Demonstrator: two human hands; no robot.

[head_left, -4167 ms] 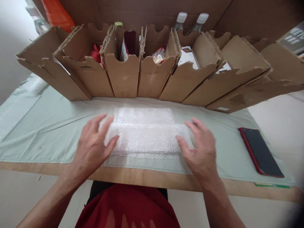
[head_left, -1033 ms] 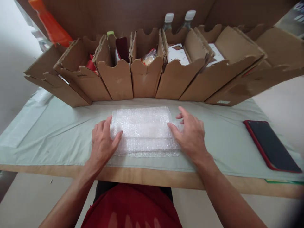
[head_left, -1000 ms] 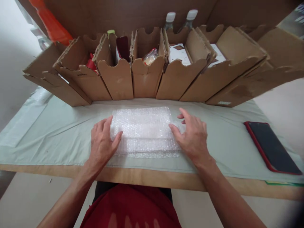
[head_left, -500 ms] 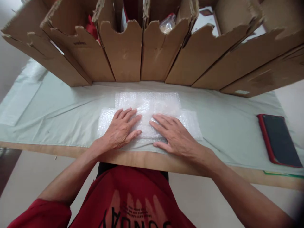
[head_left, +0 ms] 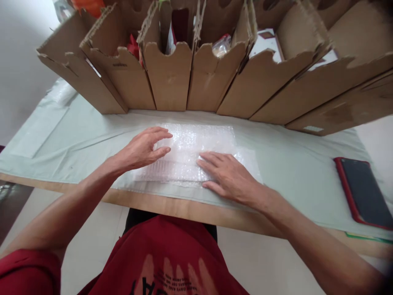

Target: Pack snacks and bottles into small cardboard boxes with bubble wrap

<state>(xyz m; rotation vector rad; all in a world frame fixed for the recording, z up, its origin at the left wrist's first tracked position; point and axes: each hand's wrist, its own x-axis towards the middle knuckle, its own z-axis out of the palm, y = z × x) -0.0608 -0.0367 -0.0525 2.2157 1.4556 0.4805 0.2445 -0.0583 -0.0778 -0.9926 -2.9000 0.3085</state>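
Clear bubble wrap [head_left: 184, 168] lies folded in layers on the cloth, near the table's front edge. My right hand [head_left: 229, 176] rests on its right part, fingers stretched out and pointing left. Over the upper left part of the wrap is my left hand [head_left: 147, 147], seemingly lifted off it, with thumb and fingers apart and nothing between them. Whether anything lies inside the folded wrap I cannot tell.
Several cardboard bins [head_left: 172, 80] stand in a row along the back, some with packets in them. A phone in a red case [head_left: 365, 190] lies at the right. More bubble wrap [head_left: 63, 92] is at the far left. Pale green cloth [head_left: 294, 172] covers the table.
My left hand has risen from the wrap and moved up and left. My right hand stays on the wrap. The view has tilted slightly, showing more of the bins.
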